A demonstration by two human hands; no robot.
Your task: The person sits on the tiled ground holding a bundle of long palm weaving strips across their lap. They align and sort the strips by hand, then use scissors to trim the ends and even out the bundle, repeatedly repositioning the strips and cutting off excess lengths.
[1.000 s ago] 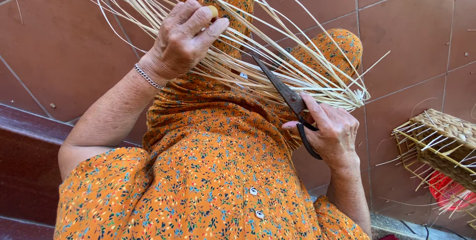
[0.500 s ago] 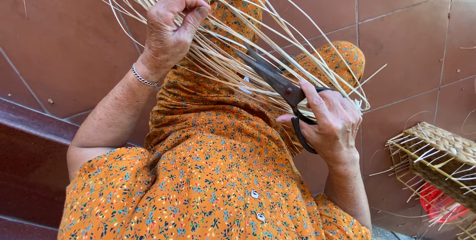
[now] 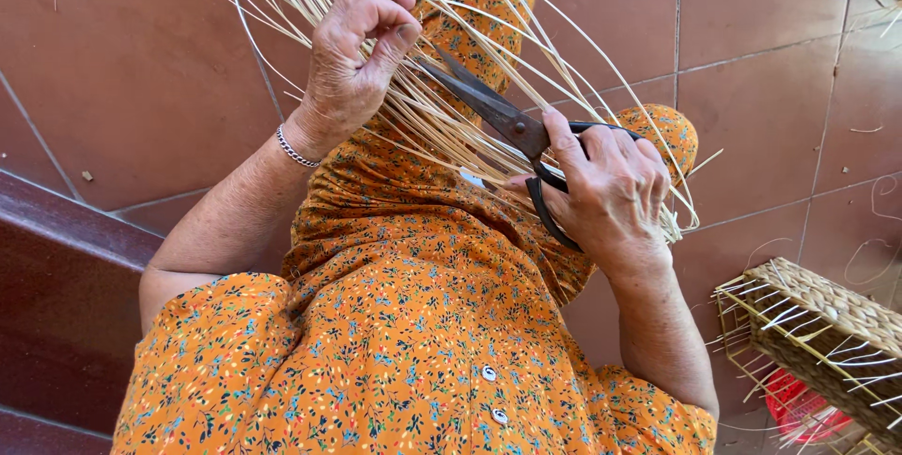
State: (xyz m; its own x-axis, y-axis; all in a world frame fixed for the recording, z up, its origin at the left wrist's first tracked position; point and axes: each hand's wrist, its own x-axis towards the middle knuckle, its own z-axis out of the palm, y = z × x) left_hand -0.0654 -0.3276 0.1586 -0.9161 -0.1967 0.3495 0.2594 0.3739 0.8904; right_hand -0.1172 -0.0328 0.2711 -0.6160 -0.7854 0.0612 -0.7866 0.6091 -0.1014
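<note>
- Your left hand (image 3: 352, 60) is raised high, fingers curled and pinching a bunch of pale straw strands (image 3: 442, 112) near their upper part, thumb pressed against the forefinger.
- Your right hand (image 3: 606, 192) grips a pair of dark scissors (image 3: 503, 121) — fingers threaded through the handle loops and closed around them, blades pointing up and left into the strands.
- The blade tips lie just beside your left thumb, among the fanned strands; whether the blades are touching a strand you cannot tell.
- The strands fan out over your knees, which are covered by the orange flowered dress (image 3: 404, 323) — this cloth hides their lower ends.
- A silver bracelet (image 3: 296, 149) sits on your left wrist.
- At lower right a half-woven straw basket (image 3: 827, 319) stands on the brown tiled floor (image 3: 141, 70), well apart from both hands, with something red (image 3: 799, 408) beneath it.
</note>
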